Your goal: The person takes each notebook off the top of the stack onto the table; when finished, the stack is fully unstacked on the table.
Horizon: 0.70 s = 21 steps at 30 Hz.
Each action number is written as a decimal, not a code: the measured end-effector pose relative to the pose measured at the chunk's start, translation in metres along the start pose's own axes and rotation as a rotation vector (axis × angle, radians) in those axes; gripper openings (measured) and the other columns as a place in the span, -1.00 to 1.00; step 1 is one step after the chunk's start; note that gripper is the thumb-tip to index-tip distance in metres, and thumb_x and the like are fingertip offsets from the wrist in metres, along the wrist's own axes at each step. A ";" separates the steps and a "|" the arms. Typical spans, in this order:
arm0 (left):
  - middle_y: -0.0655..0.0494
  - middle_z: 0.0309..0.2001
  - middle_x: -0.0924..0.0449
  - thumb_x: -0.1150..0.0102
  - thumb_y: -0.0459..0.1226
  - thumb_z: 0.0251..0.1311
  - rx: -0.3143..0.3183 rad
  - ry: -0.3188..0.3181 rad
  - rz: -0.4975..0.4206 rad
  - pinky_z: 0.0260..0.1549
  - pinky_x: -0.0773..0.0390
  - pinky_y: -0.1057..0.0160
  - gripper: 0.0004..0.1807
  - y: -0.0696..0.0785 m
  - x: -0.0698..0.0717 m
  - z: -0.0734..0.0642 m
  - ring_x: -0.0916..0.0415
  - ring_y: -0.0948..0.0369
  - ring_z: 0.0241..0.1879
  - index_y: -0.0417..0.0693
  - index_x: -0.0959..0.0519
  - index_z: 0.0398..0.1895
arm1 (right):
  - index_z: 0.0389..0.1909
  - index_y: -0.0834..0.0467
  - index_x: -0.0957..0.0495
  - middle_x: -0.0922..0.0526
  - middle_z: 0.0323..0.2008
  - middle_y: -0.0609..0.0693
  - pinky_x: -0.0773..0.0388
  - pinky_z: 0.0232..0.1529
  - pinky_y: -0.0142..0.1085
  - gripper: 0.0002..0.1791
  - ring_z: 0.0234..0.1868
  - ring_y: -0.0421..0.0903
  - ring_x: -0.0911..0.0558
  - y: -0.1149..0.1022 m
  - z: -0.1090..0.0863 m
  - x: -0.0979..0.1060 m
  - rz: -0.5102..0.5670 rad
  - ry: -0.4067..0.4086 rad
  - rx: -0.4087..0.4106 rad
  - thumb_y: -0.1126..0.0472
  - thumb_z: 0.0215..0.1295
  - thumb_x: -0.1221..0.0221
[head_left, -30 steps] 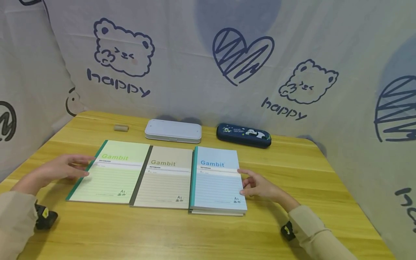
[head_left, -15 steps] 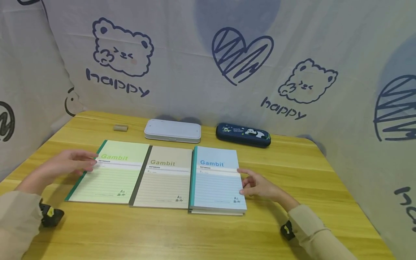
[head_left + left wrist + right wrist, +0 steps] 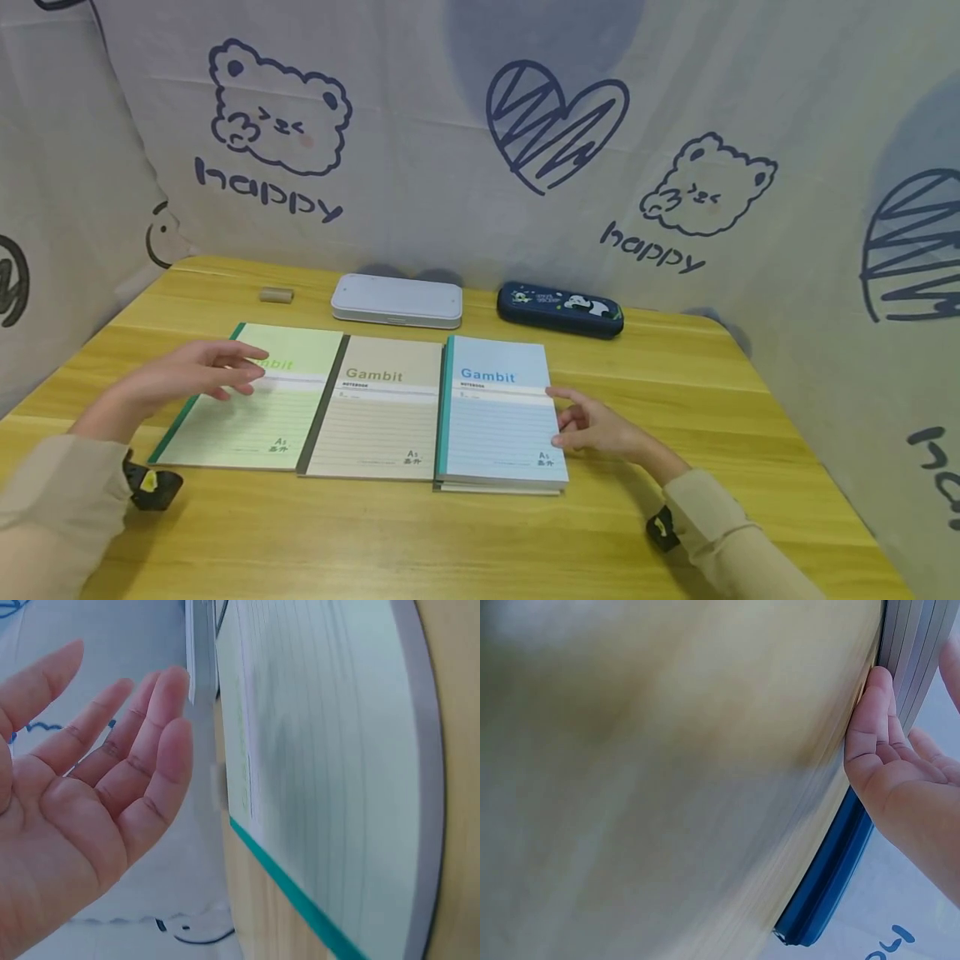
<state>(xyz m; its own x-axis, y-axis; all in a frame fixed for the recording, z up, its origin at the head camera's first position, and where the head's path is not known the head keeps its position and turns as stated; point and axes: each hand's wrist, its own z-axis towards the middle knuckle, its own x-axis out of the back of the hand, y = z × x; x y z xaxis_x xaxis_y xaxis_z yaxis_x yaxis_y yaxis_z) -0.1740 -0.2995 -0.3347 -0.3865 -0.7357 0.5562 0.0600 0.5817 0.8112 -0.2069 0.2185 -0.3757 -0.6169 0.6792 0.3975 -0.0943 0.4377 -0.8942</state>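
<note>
Three Gambit notebooks lie side by side in the head view. My left hand (image 3: 187, 373) is above the light green notebook (image 3: 247, 429), its fingers loosely bent and holding nothing. In the left wrist view the palm of that hand (image 3: 97, 799) shows apart from the page. A beige notebook (image 3: 378, 425) lies in the middle. The blue notebook (image 3: 498, 433) tops a stack on the right. My right hand (image 3: 600, 432) rests at the stack's right edge, index finger and thumb touching it. In the right wrist view its fingers lie along the layered notebook edges (image 3: 911, 645).
Along the back of the wooden table (image 3: 360, 542) are a small tan cylinder (image 3: 277, 295), a white case (image 3: 397, 300) and a navy panda pencil case (image 3: 560, 310). A printed cloth (image 3: 420, 167) hangs behind the table.
My left hand has moved right and up from the green notebook's left edge to over its cover. The right hand has stayed at the blue stack. The notebooks have not moved.
</note>
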 end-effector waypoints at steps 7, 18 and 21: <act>-0.18 -0.11 -0.48 -0.03 -0.16 0.21 -0.027 0.001 -0.008 -0.28 -0.48 0.18 -0.40 0.014 -0.011 0.007 -0.47 0.06 -0.22 -0.44 -0.22 0.17 | 0.30 0.38 0.06 -0.49 -0.25 0.18 -0.42 -0.42 -0.38 -0.17 -0.31 -0.06 -0.47 -0.002 0.000 -0.001 0.002 0.000 -0.002 0.33 0.09 -0.21; -0.39 -0.01 -0.38 0.00 -0.36 0.19 -0.150 0.009 -0.160 -0.26 -0.49 0.14 -0.50 0.027 -0.028 0.022 -0.53 0.13 -0.21 -0.54 -0.22 0.12 | 0.30 0.37 0.05 -0.48 -0.25 0.18 -0.41 -0.42 -0.39 -0.18 -0.32 -0.06 -0.46 -0.003 -0.001 -0.001 0.005 0.003 -0.011 0.35 0.09 -0.21; -0.37 -0.02 -0.39 0.01 -0.36 0.21 -0.162 0.033 -0.188 -0.22 -0.48 0.13 -0.52 0.033 -0.034 0.026 -0.52 0.10 -0.20 -0.53 -0.23 0.12 | 0.30 0.37 0.05 -0.48 -0.25 0.18 -0.41 -0.42 -0.39 -0.17 -0.32 -0.06 -0.46 -0.003 0.000 -0.001 0.010 0.000 -0.009 0.34 0.09 -0.21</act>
<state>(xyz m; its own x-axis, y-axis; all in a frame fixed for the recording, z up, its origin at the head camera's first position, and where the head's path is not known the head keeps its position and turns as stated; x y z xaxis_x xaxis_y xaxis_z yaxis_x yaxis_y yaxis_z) -0.1826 -0.2460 -0.3316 -0.3742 -0.8385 0.3961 0.1374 0.3723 0.9179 -0.2059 0.2167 -0.3728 -0.6174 0.6837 0.3890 -0.0815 0.4363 -0.8961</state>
